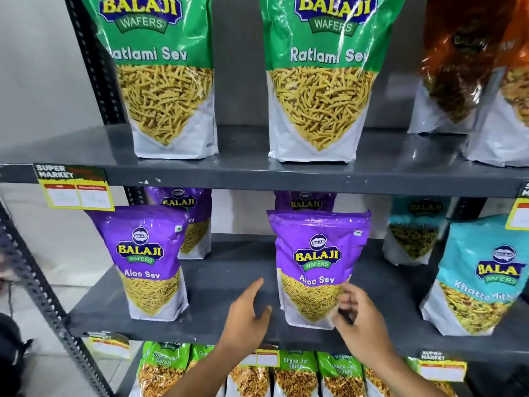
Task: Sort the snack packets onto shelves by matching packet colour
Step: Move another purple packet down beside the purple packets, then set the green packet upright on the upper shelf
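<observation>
A purple Aloo Sev packet (319, 253) stands upright near the front of the middle shelf (229, 285). My right hand (360, 319) is at its lower right corner, fingers blurred and spread, touching or just off it. My left hand (247, 310) hovers open to the packet's left, holding nothing. Another purple packet (146, 259) stands at the shelf's left, with two more purple ones (183, 207) behind. Two green Ratlami Sev packets (163, 75) stand on the upper shelf (243, 164).
Teal Khatta Mitha packets (483, 273) stand at the right of the middle shelf. Orange packets (469, 61) sit top right. Light-green Chana Jor Garam packets (294, 371) fill the lower shelf. Price tags (74, 187) hang on shelf edges. A slotted metal post (37, 287) runs down the left.
</observation>
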Available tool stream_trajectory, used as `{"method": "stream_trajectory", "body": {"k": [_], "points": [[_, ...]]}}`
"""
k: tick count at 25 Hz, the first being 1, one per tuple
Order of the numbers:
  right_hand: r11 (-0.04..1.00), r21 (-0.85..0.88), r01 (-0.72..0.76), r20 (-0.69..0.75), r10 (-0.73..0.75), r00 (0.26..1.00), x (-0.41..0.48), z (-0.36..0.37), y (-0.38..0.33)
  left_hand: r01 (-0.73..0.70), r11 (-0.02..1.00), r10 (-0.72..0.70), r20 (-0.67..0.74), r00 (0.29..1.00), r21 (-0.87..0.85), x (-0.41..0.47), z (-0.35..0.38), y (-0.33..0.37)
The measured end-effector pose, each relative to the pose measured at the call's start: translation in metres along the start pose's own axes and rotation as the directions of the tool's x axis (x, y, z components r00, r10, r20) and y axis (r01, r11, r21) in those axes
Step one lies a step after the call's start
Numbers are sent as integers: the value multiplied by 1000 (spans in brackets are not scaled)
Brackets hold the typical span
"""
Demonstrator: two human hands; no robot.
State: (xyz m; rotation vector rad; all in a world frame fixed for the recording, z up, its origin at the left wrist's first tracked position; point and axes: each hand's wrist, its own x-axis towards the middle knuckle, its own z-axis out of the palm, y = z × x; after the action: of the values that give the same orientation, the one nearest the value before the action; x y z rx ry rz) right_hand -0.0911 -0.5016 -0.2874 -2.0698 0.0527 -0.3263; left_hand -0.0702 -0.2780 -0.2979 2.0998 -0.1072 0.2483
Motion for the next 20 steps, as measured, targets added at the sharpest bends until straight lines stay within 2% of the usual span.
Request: {"method": "stream_trajectory", "body": {"k": [2,3,5,7,8,9,11,13,15,17,20], "points": [[987,26,161,152,-163,975,-18,-9,-49,-240,971,237,-121,964,-6,-15,-47,19],[968,49,245,197,-250,948,-21,-13,-76,-361,933,351,-206,913,-12,-19,-75,32],[909,97,405,193,-416,888,-19,-19,-139,-557,829,499,-394,772,-40,-16,-134,63],[829,160,536,141,-557,819,-9,-18,-202,-641,764,514,-532,673,-72,3,-192,90],[789,193,583,110,-608,786,-2,-15,-231,-634,767,474,-576,666,-102,17,-218,103],[758,221,614,87,-642,761,8,-10,-256,-596,789,406,-603,687,-148,35,-240,114],[757,204,621,64,-644,763,38,5,-297,-487,823,233,-608,759,-293,62,-271,138],[832,113,542,91,-552,829,71,22,-325,-362,833,107,-521,847,-418,77,-282,153],[919,16,394,144,-392,909,94,37,-341,-265,867,92,-386,918,-423,83,-284,159],[957,-34,289,172,-279,945,104,48,-345,-187,885,58,-297,953,-427,85,-281,168],[965,16,261,171,-260,950,101,62,-347,-172,853,93,-181,979,-492,96,-284,161]]}}
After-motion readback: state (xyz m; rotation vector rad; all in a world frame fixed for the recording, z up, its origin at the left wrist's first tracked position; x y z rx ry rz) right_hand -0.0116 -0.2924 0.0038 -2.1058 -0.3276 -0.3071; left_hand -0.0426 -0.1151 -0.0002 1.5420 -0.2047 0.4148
